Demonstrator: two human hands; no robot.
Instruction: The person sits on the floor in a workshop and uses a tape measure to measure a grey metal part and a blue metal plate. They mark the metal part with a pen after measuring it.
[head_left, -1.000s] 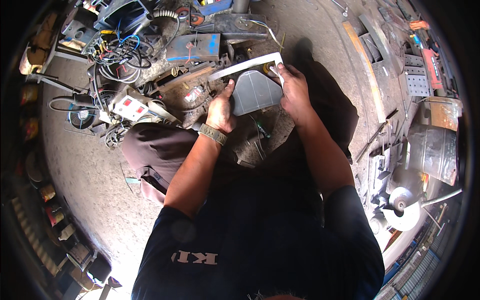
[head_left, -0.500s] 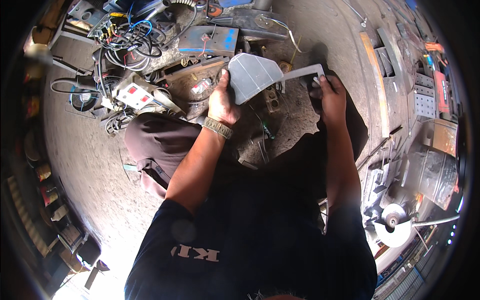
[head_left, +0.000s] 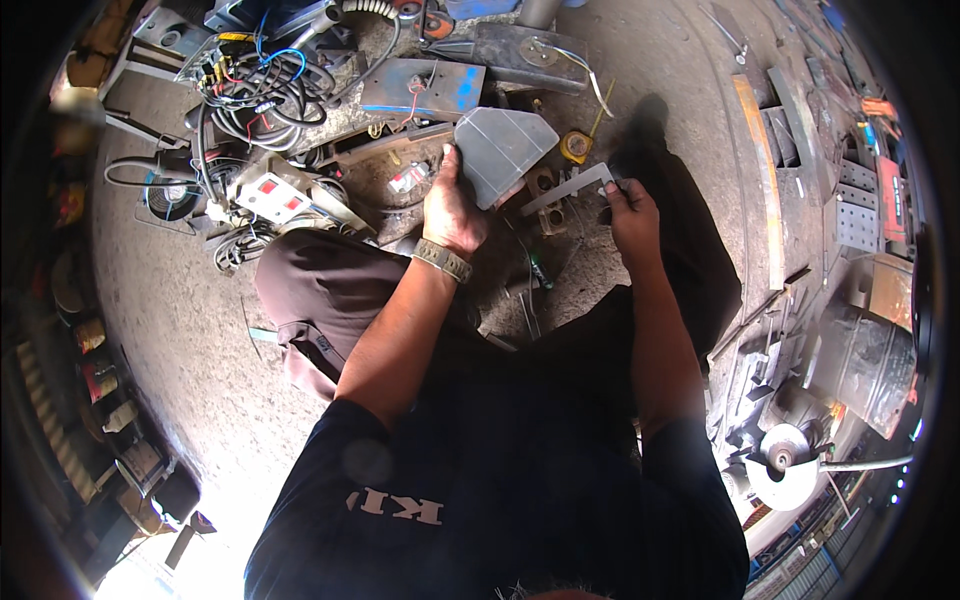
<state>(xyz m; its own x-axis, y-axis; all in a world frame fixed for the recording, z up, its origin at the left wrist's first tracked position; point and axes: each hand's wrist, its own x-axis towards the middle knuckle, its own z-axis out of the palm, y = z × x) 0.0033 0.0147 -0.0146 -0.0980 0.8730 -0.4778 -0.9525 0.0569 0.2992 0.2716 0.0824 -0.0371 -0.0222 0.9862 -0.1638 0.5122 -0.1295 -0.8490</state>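
A flat grey metal plate with angled corners and thin lines marked across its face is held up in front of me. My left hand grips it by its left side, thumb on top, with the other fingers mostly hidden beneath. To the right, my right hand is closed on an L-shaped metal square, pinched near its corner. The square's long arm points down-left, just off the plate's lower right edge. A yellow tape measure, its blade partly out, lies on the floor beyond the square.
Tangled black cables and a white socket box lie at the left. A blue-marked steel piece sits ahead. On the right are a long rusty bar, a perforated metal block and a disc-bladed cutting machine.
My right hand has brought the square left and downward, from beside the plate's right corner to below its right edge. The plate has tilted slightly, and the tape measure now shows more fully.
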